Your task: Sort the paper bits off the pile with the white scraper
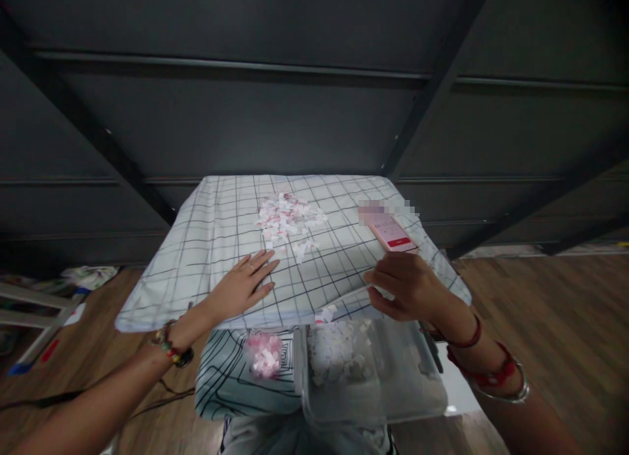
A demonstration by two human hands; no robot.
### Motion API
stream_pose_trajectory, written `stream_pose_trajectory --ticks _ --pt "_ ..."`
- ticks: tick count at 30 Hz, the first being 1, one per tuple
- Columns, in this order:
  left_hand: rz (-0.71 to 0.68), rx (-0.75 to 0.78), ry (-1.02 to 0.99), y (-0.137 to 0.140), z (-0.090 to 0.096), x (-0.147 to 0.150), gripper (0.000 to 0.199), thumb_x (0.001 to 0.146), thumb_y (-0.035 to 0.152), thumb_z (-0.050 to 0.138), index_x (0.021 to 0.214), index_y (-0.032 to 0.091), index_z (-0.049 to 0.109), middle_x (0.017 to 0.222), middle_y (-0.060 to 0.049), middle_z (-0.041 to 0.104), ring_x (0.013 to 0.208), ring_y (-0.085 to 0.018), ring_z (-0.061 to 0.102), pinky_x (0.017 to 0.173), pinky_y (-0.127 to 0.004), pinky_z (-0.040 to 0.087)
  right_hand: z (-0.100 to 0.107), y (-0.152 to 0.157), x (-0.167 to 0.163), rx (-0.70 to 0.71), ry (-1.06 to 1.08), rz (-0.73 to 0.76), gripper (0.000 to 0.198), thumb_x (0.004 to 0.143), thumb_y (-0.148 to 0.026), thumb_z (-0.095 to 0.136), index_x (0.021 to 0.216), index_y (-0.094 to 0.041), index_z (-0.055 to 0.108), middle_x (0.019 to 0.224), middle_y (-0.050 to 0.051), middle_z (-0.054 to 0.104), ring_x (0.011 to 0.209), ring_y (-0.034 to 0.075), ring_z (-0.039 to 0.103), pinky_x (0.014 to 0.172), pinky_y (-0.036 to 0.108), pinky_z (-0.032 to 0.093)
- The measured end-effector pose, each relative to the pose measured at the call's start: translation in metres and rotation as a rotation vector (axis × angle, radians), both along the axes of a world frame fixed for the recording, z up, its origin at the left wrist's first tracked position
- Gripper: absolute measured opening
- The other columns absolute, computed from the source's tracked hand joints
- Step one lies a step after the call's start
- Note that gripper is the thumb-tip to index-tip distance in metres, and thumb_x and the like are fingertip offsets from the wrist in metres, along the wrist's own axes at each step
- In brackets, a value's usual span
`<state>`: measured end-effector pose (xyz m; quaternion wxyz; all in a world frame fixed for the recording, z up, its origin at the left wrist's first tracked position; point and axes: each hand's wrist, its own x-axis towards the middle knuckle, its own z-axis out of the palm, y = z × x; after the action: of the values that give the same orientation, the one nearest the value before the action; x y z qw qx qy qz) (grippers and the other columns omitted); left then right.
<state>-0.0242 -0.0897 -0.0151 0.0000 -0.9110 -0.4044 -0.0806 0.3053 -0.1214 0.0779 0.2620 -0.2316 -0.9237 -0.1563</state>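
Observation:
My left hand [242, 286] lies flat on the white checked cloth [206, 238], fingers spread, holding nothing. Just beyond its fingertips is a loose pile of small white and pink paper scraps [285, 217]. My right hand [403, 286] is closed around a thin pale stick [350, 294], whose exact kind I cannot make out. The stick points left, and a few white scraps [325, 313] are at its far end, above the rim of a clear plastic box [407, 376]. Many white scraps [339, 353] lie in that box's left part.
A phone [393, 235] with a lit screen lies beyond my right hand. Left of the box, a clump of pink and white pieces [265, 355] rests on a patterned teal fabric [216, 376]. Dark panels [255, 120] rise behind the cloth. A ladder-like frame [42, 320] stands left.

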Motion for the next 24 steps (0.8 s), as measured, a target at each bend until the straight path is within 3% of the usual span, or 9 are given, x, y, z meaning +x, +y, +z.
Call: stream_pose_trajectory --ticks 9,17,24 --pt "-0.002 -0.007 -0.016 0.0 0.001 -0.001 0.046 0.096 0.041 0.031 0.134 0.016 0.039 0.144 -0.011 0.033 0.133 -0.027 0.028 0.107 -0.048 0.026 0.009 -0.01 0.0 -0.013 -0.011 -0.027 0.015 0.076 -0.012 0.045 0.067 -0.017 0.056 0.05 -0.001 0.05 0.05 0.011 0.042 0.052 0.025 0.037" --pt "0.002 -0.004 -0.043 -0.001 0.003 0.0 0.045 0.096 0.039 0.032 0.133 0.016 0.04 0.143 -0.011 0.035 0.133 -0.026 0.029 0.106 -0.049 0.029 -0.005 0.029 -0.007 0.138 -0.002 -0.349 0.015 0.079 -0.015 0.047 0.079 -0.013 0.062 0.054 0.001 0.058 0.05 0.012 0.047 0.053 0.027 0.035" --pt "0.033 -0.049 -0.081 -0.002 0.006 0.0 0.045 0.094 0.039 0.036 0.134 0.017 0.04 0.142 -0.01 0.037 0.132 -0.026 0.03 0.106 -0.048 0.029 -0.014 0.046 -0.025 0.19 -0.046 -0.28 0.02 0.082 -0.015 0.045 0.09 -0.01 0.063 0.053 -0.001 0.056 0.05 0.01 0.046 0.055 0.027 0.033"
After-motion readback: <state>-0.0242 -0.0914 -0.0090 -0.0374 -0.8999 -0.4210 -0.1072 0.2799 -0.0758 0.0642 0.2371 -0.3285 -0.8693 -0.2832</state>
